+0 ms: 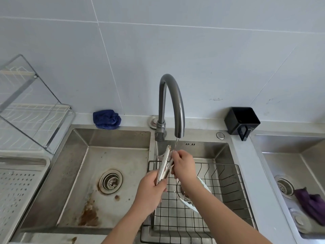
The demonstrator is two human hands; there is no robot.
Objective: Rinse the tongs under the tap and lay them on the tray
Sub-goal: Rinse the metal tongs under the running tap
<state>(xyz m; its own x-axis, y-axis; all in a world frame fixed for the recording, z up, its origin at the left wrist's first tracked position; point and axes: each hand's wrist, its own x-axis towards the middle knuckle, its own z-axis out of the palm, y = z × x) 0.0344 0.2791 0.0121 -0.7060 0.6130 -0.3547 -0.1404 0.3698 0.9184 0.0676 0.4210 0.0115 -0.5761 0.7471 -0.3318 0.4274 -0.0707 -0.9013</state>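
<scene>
Both forearms enter from the bottom edge, angled up toward the tap. Left hand point(149, 192): fingers curled shut around the handle end of the tongs point(165, 164), thumb on top. Right hand point(183, 164): fingers bent and pressed against the upper half of the tongs, fingertips pinching near the tips; palm turned left.

Tongs: metal, arms nearly closed, tilted with tips up and away, directly beside the thin water stream falling from the tap point(171, 103). Whether the stream strikes the tongs or the right fingers cannot be told.

Below the hands: a black wire basket point(228, 182) sits in the middle basin, with a white plate point(202, 196) partly hidden under the right forearm. Left basin point(105, 173) is stainless steel with rust-brown stains near the drain and front.

A white perforated tray point(19, 189) lies at far left, well apart from the tongs, with a dish rack point(33, 110) behind it. On the back ledge: blue cloth point(107, 119), black box-shaped holder point(241, 120). Far-right basin holds a purple cloth point(311, 203). Wall is pale grey tile.
</scene>
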